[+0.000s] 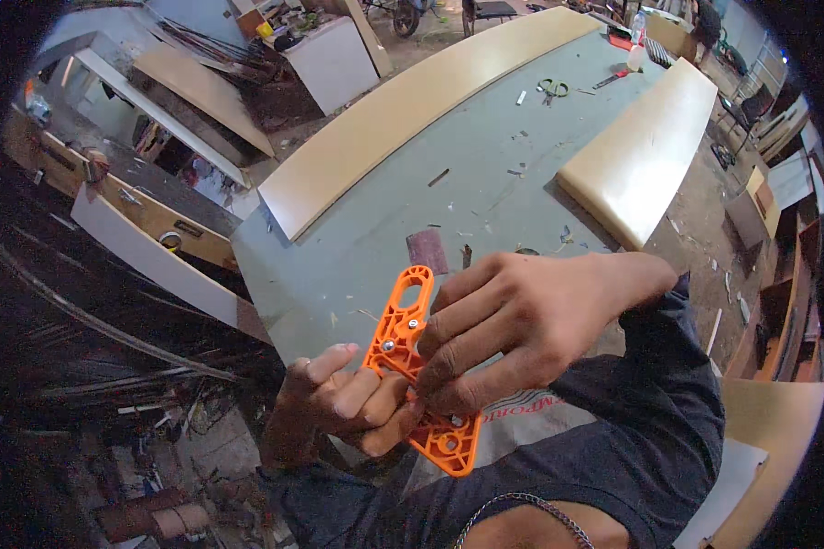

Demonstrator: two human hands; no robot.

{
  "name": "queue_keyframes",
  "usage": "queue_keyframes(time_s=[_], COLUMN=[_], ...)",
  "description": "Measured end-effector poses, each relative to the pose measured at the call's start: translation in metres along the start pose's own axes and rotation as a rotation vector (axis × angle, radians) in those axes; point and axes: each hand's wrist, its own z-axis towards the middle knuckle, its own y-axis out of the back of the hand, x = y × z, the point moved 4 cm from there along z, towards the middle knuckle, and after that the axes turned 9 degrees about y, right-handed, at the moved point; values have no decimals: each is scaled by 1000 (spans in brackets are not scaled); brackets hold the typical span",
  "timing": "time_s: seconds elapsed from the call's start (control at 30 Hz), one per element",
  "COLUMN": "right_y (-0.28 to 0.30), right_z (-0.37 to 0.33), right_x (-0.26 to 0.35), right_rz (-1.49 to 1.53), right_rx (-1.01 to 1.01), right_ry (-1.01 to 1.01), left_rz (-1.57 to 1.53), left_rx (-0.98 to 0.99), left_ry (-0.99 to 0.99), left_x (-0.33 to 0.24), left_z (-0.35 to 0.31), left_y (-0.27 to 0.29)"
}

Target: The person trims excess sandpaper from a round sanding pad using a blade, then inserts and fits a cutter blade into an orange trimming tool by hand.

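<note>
while left hand (343, 403) cradles orange plastic jig (418, 366), right hand (513, 325) seemingly pinches it.

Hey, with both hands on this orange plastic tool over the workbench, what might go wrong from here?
The orange tool is held in the air by the left hand and right hand, so a slipped grip could drop it. Its small metal screws might get lost among the scraps on the grey bench if they loosen.

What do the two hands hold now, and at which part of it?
Both hold one orange plastic tool. The left hand grips its lower middle from the left; the right hand pinches the same middle part from the right.
</note>
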Motion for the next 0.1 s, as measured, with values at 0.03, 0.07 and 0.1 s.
queue_keyframes(time_s=[0.03, 0.07, 0.1], right_y=[0, 0, 0], right_z=[0, 0, -1], right_x=[-1, -1, -1], right_rz=[49, 99, 97], right_rx=[-15, -31, -34], right_ry=[-10, -19, -25], left_rz=[-6, 6, 21], left_rx=[0, -131, -125], left_ry=[-3, -12, 1], left_x=[0, 1, 0], left_z=[-2, -7, -8], left_y=[-9, -19, -17])
